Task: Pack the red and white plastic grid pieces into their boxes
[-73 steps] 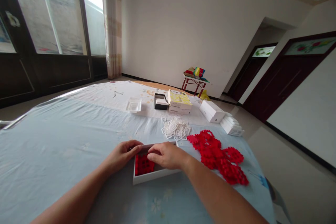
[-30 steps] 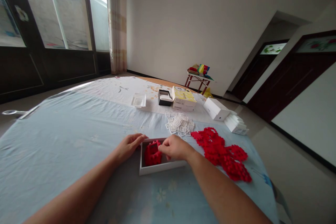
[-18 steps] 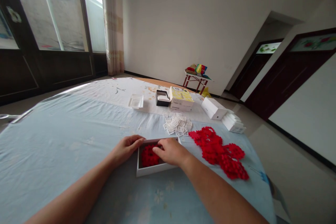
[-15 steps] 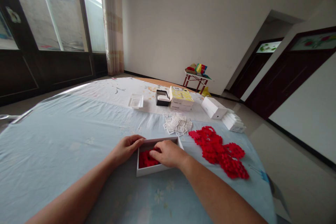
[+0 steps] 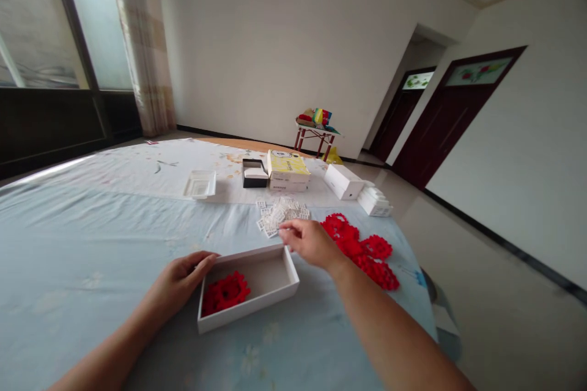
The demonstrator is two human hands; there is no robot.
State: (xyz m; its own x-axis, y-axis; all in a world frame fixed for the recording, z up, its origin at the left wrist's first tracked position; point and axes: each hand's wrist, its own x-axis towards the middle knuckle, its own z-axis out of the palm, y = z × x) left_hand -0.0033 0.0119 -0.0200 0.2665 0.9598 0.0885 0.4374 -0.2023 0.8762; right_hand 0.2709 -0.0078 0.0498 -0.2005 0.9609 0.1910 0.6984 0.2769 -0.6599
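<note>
A white open box lies at a slant on the blue cloth before me. Red toothed rings like gears lie in its left part; the bare bottom shows on the right. My left hand grips the box at its left far corner, thumb along the rim. My right hand is raised over the right end of the box, fingers loosely bent and somewhat apart, with nothing visible in them. Just beyond its fingertips is a heap of small white grid-like pieces. To its right spreads a pile of more red gears, partly hidden by the hand.
Farther back stand a clear plastic tray, a black open box, a yellow-and-white box and a white box beside stacked white trays. The round table's edge curves away at the right.
My right hand has come up out of the white box, leaving red gears inside. The camera view has turned right. My left hand still holds the box's left end.
</note>
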